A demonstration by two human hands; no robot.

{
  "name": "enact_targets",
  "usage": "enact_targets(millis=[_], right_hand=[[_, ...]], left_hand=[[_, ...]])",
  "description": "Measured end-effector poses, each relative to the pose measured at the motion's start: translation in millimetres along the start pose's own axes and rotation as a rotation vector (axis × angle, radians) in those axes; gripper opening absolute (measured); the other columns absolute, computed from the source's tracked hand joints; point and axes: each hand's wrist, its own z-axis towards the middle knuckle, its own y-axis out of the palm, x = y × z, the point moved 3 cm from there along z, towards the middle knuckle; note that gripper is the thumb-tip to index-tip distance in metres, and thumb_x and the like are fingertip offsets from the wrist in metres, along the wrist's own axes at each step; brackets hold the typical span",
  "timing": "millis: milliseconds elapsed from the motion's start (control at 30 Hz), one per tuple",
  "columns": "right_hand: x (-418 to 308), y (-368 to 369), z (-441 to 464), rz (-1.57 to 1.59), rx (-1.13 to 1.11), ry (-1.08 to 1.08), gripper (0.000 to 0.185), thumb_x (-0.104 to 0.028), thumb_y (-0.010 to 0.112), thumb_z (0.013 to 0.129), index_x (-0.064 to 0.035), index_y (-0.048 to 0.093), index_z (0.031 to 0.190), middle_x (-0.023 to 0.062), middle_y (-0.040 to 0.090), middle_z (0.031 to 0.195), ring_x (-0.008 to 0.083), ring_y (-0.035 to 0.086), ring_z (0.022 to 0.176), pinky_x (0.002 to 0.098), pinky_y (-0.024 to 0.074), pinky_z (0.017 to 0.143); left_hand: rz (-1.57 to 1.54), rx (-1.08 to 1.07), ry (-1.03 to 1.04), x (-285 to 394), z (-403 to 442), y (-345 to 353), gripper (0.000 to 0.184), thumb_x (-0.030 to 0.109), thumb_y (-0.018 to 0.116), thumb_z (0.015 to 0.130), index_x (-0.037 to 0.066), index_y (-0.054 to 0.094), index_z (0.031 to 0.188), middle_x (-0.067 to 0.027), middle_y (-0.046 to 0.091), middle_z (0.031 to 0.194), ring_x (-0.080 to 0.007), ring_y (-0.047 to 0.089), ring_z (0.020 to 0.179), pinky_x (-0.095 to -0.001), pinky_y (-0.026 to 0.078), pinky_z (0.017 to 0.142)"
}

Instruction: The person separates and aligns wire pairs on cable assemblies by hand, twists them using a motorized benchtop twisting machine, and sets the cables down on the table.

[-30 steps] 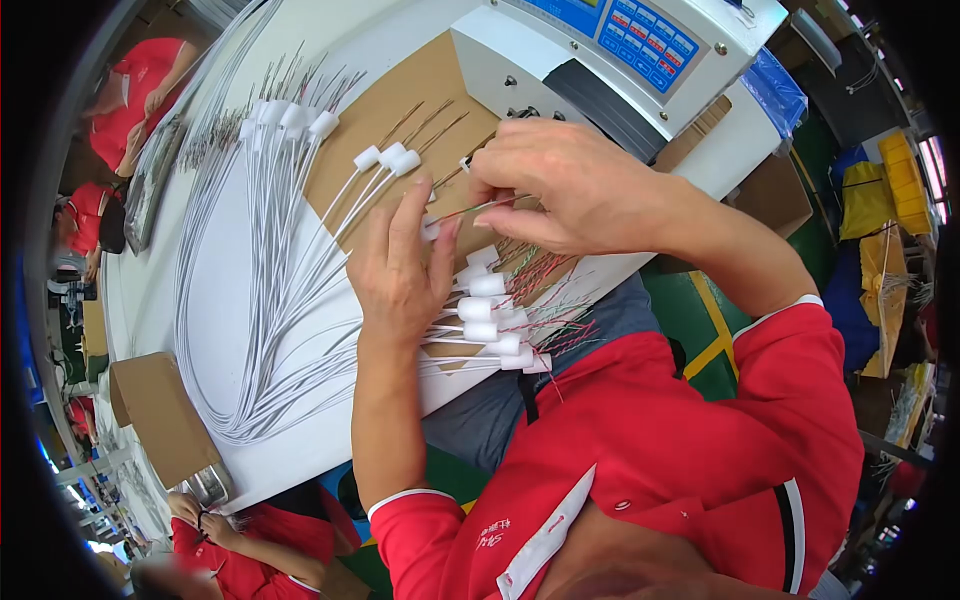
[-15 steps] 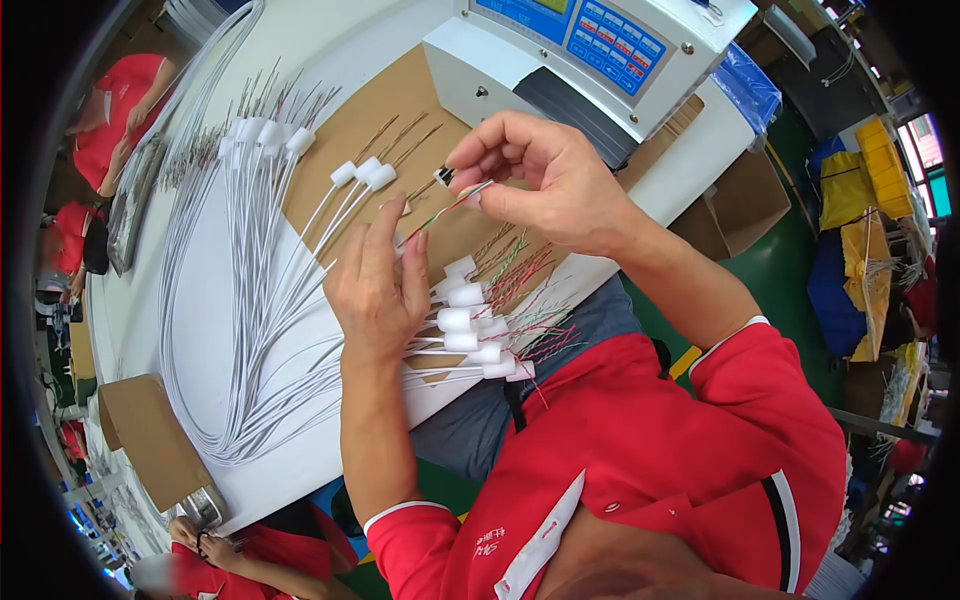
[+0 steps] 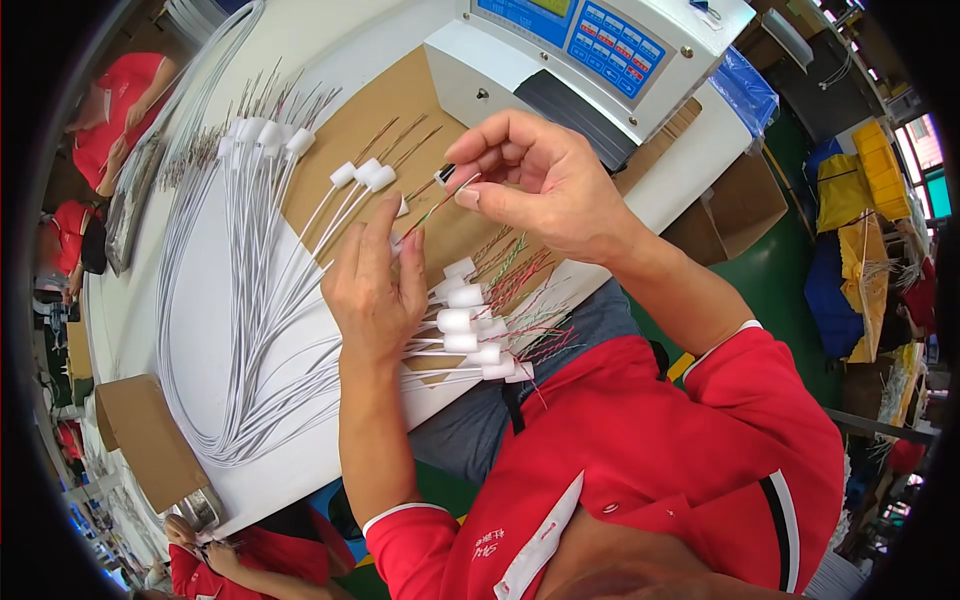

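Note:
My left hand (image 3: 375, 285) pinches a white cable near its stripped end, and the cable's sheath is mostly hidden by the fingers. Thin red and green wires (image 3: 437, 208) run twisted together from there up to my right hand (image 3: 545, 180). Its thumb and fingers are closed on the wire tips. Just behind those fingertips is a small black-and-white piece (image 3: 445, 174). Below my hands lies a group of cables with white foam-like sleeves (image 3: 465, 296) and loose coloured wires. Three more sleeved ends (image 3: 368, 171), their wires twisted, rest on the cardboard (image 3: 395, 95).
A machine with a blue keypad (image 3: 617, 50) stands at the back of the table. To the left lies a large looped bundle of white cables (image 3: 235, 400). A cardboard box (image 3: 150, 440) sits at the table's left corner. Co-workers in red shirts (image 3: 125, 95) are at the left.
My right thumb has shifted slightly left along the wire tips, and the wires between my hands have turned a little. My left hand has barely moved.

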Motion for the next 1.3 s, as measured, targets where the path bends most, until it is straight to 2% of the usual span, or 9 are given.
enact_targets(millis=[333,533,633,733,833,933,1033,1233,1300], right_hand=[[5,4,10,-0.091,0.080,-0.062,0.026,-0.008,0.075,0.093,-0.0021,0.068,0.117,0.0044,0.072,0.102,0.0107,0.069,0.095,0.0267,0.0576,0.083],[10,6,14,-0.093,0.099,-0.079,0.027,-0.010,0.076,0.092,-0.0027,0.068,0.117,0.0040,0.073,0.101,0.0106,0.070,0.093,0.0260,0.0570,0.081],[12,7,16,-0.083,0.091,-0.089,0.027,-0.008,0.076,0.092,-0.0021,0.067,0.117,0.0041,0.073,0.100,0.0106,0.070,0.092,0.0258,0.0569,0.081],[6,9,15,-0.026,-0.004,0.009,0.033,0.002,0.071,0.095,0.0015,0.061,0.127,0.0052,0.068,0.110,0.0095,0.065,0.103,0.0260,0.0538,0.093],[4,9,17,0.146,-0.127,0.049,0.034,0.002,0.071,0.094,0.0014,0.061,0.127,0.0050,0.069,0.109,0.0100,0.065,0.104,0.0262,0.0537,0.094],[3,10,17,0.157,-0.225,0.050,0.035,0.003,0.071,0.094,0.0011,0.062,0.127,0.0052,0.069,0.108,0.0104,0.065,0.105,0.0265,0.0535,0.094],[7,11,18,0.145,-0.200,0.000,0.030,0.000,0.072,0.095,0.0023,0.062,0.123,0.0081,0.072,0.106,0.0117,0.069,0.101,0.0278,0.0568,0.093],[10,16,17,0.072,-0.157,0.088,0.031,-0.003,0.074,0.094,0.0027,0.062,0.123,0.0090,0.073,0.106,0.0126,0.070,0.100,0.0275,0.0576,0.091],[12,19,17,0.071,-0.174,0.117,0.035,-0.001,0.073,0.094,0.0017,0.061,0.127,0.0068,0.071,0.108,0.0111,0.067,0.103,0.0267,0.0555,0.092]], left_hand=[[-0.047,-0.070,-0.004,5,1,-5,0.031,0.005,0.070,0.097,-0.002,0.070,0.127,-0.0174,0.073,0.104,-0.0258,0.069,0.077,-0.0352,0.058,0.065],[-0.237,0.097,0.023,3,2,-1,0.020,0.004,0.066,0.101,-0.001,0.072,0.119,-0.0117,0.069,0.096,-0.0195,0.064,0.077,-0.0318,0.052,0.065],[-0.273,0.006,-0.079,3,-1,-5,0.016,0.004,0.063,0.103,-0.003,0.073,0.114,-0.0084,0.067,0.092,-0.0153,0.061,0.077,-0.0281,0.048,0.063],[-0.485,-0.036,-0.185,-6,-5,-2,0.018,0.009,0.061,0.106,-0.003,0.073,0.111,-0.0054,0.067,0.089,-0.0091,0.055,0.072,-0.0234,0.040,0.059],[-0.751,-0.122,-0.456,-8,-5,-9,0.020,0.013,0.063,0.106,-0.003,0.074,0.105,-0.0046,0.068,0.086,-0.0114,0.061,0.077,-0.0263,0.047,0.068],[-0.865,-0.201,-0.473,-15,-4,-14,0.025,0.018,0.062,0.108,-0.004,0.074,0.105,-0.0027,0.069,0.087,-0.0096,0.060,0.079,-0.0250,0.047,0.072],[-0.901,-0.184,-0.530,-19,-5,-13,0.028,0.021,0.061,0.108,-0.003,0.074,0.108,-0.0029,0.067,0.078,-0.0030,0.044,0.060,-0.0199,0.032,0.054],[-0.812,-0.120,-0.397,-16,-3,-8,0.025,0.018,0.063,0.108,-0.004,0.074,0.106,-0.0017,0.068,0.083,-0.0047,0.047,0.063,-0.0214,0.034,0.054],[-0.687,-0.053,-0.281,-17,-4,-3,0.020,0.014,0.064,0.106,-0.003,0.073,0.105,-0.0022,0.068,0.086,-0.0067,0.052,0.066,-0.0228,0.038,0.056]])
